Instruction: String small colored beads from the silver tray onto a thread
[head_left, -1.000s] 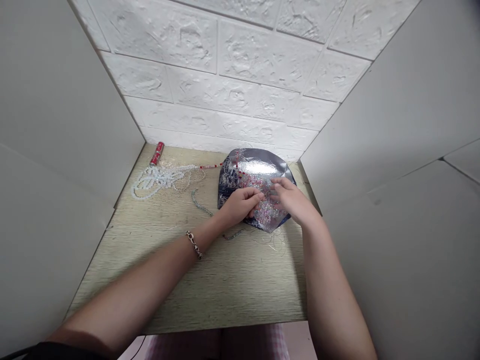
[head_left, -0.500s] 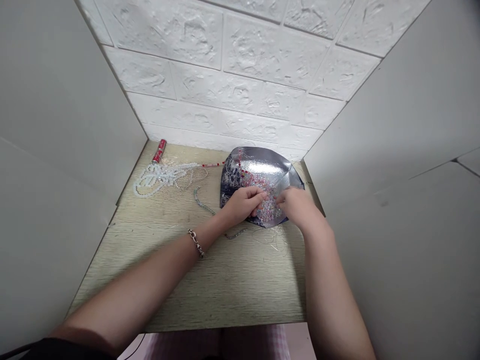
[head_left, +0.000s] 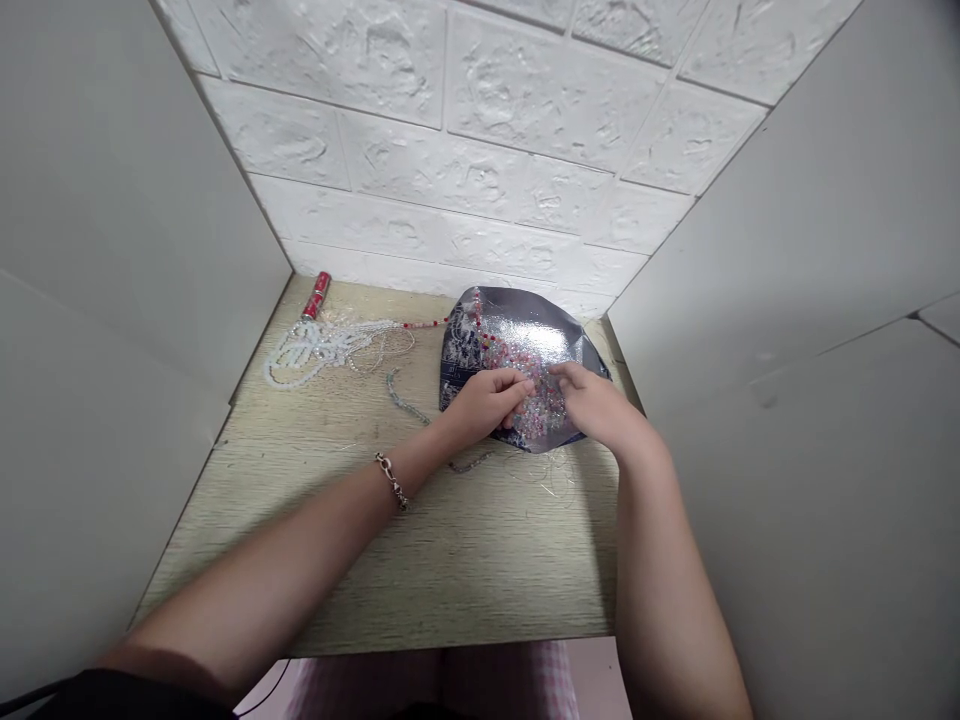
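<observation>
My left hand (head_left: 487, 405) and my right hand (head_left: 592, 408) rest with their fingertips close together in a heap of pink and clear beads (head_left: 534, 395). The heap lies on a shiny silver and navy foil pouch (head_left: 517, 325) on the wooden tabletop (head_left: 465, 560). A strand of red beads (head_left: 427, 324) runs onto the pouch. To the left lie a tangle of white bead strands (head_left: 319, 350), a thin blue-green bead strand (head_left: 405, 400) and a red cylinder (head_left: 316, 296). My fingers hide whatever they may hold. A chain bracelet (head_left: 392, 481) circles my left wrist.
White board panels (head_left: 112, 250) stand along the left of the tabletop, with another (head_left: 795, 300) on the right. A white brick-textured wall (head_left: 465, 170) closes the back. Pink checked cloth (head_left: 435, 685) shows below the front edge.
My right hand's fingers have stretched slightly further over the beads, and my left hand has shifted little. The whole scene sits slightly higher in the view than before.
</observation>
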